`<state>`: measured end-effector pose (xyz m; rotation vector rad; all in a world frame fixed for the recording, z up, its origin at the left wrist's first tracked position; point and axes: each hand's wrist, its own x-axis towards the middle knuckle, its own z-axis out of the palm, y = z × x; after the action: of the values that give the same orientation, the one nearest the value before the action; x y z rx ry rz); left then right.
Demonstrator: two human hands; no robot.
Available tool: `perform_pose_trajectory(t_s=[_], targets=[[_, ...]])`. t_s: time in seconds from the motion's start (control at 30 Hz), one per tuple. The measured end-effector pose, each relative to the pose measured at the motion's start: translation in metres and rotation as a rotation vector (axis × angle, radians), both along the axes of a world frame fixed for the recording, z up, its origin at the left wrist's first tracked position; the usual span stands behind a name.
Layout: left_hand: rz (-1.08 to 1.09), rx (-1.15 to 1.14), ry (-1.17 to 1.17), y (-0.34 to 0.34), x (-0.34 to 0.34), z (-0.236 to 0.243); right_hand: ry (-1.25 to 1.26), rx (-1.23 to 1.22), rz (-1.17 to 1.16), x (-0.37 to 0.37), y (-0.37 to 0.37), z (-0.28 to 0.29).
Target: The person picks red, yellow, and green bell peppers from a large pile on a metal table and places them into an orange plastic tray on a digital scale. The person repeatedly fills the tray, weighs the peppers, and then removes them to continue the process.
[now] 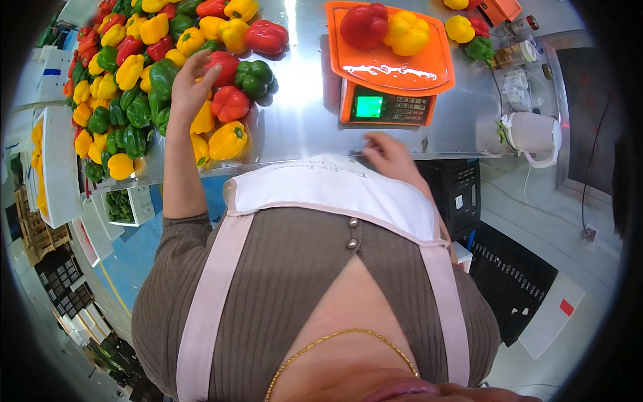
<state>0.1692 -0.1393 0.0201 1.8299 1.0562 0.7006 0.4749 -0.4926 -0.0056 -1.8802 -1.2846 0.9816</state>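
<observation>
A large pile of red, yellow and green peppers (134,114) covers the left of the steel counter (301,67). My left hand (191,80) is raised at its right side, fingers curved and apart against or just beside a red pepper (224,70); whether they touch it I cannot tell. A green pepper (254,80) lies just right of that one. An orange scale (388,107) with a lit green display carries an orange tray (388,74) holding a red pepper (362,27) and a yellow pepper (405,33). My right hand (385,151) hangs open at the counter's front edge below the scale.
Loose peppers (461,30) lie behind the scale at right, near small jars (516,55) and a white jug (536,137). A dark sink-like recess (579,87) is at far right. Black crates (452,191) stand under the counter; white bins (63,154) stand at left.
</observation>
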Motion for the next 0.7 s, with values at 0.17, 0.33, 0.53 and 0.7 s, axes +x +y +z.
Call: perform_pose_trajectory(t_s=[0.17, 0.33, 0.53, 0.7], targets=[[0.004, 0.076, 0.014, -0.019, -0.041, -0.014, 0.139, -0.060, 0.260, -0.053, 0.049, -0.012], [-0.177, 0.170, 0.210, -0.067, -0.041, 0.013, -0.003, 0.001, 0.270, -0.079, 0.081, -0.016], [-0.071, 0.212, 0.100, -0.069, -0.060, -0.018, 0.032, -0.065, 0.140, -0.104, 0.104, -0.016], [0.523, 0.559, 0.252, 0.009, -0.089, -0.026, 0.009, -0.034, -0.028, -0.094, 0.109, -0.024]])
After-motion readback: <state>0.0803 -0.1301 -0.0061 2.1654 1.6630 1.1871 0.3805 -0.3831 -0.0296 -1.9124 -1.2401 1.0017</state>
